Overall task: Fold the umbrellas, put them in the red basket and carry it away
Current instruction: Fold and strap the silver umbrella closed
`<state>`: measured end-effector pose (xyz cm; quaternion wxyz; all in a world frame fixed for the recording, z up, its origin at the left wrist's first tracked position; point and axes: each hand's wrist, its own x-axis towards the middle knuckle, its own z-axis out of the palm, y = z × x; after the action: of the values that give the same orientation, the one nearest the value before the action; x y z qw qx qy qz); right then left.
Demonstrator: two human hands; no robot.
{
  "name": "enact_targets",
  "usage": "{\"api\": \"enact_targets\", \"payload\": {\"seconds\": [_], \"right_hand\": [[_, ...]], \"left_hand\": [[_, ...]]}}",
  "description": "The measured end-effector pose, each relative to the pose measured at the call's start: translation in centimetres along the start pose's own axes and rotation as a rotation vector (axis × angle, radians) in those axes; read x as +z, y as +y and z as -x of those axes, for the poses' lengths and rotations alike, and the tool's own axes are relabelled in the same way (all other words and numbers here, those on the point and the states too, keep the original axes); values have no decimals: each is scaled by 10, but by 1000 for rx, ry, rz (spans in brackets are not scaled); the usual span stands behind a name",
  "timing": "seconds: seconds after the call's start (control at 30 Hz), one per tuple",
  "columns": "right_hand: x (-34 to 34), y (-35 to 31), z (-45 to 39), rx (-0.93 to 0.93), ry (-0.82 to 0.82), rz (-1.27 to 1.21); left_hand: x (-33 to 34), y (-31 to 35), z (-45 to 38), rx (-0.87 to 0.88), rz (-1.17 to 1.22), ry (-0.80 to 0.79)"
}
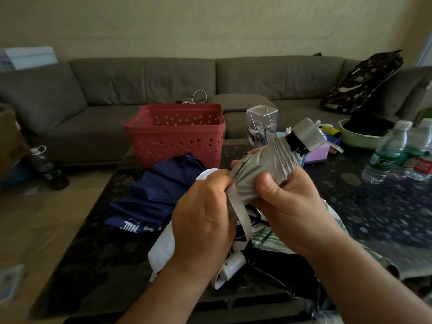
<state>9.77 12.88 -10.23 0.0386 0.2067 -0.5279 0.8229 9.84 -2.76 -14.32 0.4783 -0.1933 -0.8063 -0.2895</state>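
Grey umbrella [268, 164], collapsed and bunched, held above the dark table [374, 206] in both hands. Right hand [285, 204] wrapped around the gathered canopy; left hand [205, 213] pinching the closure strap [240, 211]. Beyond, a navy umbrella [154, 197] lying loose, then the red basket [175, 134], apparently empty. Folding step, seemingly; next, probably winding the strap round and fastening it.
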Motion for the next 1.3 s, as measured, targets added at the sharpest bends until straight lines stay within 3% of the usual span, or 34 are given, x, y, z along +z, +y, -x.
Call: {"api": "enact_targets", "payload": {"seconds": [0.2, 0.33, 0.43, 0.5, 0.67, 0.77, 0.9, 0.97, 1.07, 1.3], "right_hand": [[2, 1, -4, 4, -63, -56], [-3, -3, -6, 46, -41, -21], [-8, -8, -7, 79, 22, -17], [-10, -9, -9, 99, 72, -31], [-15, -10, -10, 180, 59, -107], [-23, -14, -8, 258, -30, -92], [-26, -18, -5, 249, -54, -23], [-25, -18, -6, 220, -15, 5], [-23, -18, -8, 192, 86, 14], [-13, -19, -11, 173, 301, 97]], "left_hand": [[3, 0, 1, 60, 24, -7], [0, 3, 1, -47, 132, -220], [-3, 5, 0, -284, 448, -532], [-3, 8, 0, -372, 644, -644], [5, 15, -1, -620, 895, -696], [1, 14, -3, -752, 1007, -700], [-9, 16, -10, -939, 1556, -753], [-14, 16, -13, -949, 1685, -832], [-16, 18, -17, -964, 1611, -850], [-16, 18, -20, -858, 1099, -818]]}}
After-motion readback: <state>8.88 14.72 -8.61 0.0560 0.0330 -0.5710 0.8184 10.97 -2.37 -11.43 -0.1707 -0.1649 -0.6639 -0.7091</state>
